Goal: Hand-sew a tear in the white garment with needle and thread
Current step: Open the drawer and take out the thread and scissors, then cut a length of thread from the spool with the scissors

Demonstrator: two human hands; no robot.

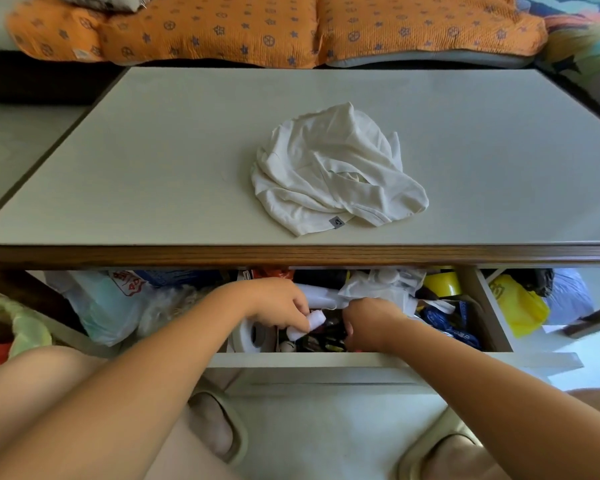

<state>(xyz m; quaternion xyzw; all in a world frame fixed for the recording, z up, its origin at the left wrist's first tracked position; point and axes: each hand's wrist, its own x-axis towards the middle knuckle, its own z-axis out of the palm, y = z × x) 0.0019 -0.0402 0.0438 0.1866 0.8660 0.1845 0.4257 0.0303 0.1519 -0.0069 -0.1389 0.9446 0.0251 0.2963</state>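
Crumpled white fabric garment (336, 171) lies centred on the pale tabletop (146, 174). In the open white drawer (326, 359), left hand (284, 306) grasps a white thread spool (311, 323); right hand (368, 318) delves among clutter (329, 338), grip indiscernible.

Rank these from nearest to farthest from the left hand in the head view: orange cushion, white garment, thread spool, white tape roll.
1. Thread spool, pinched in the left hand over the open drawer.
2. White tape roll, in the drawer just below that hand.
3. White garment, crumpled up on the tabletop.
4. Orange cushion, beyond the tabletop, at the back.
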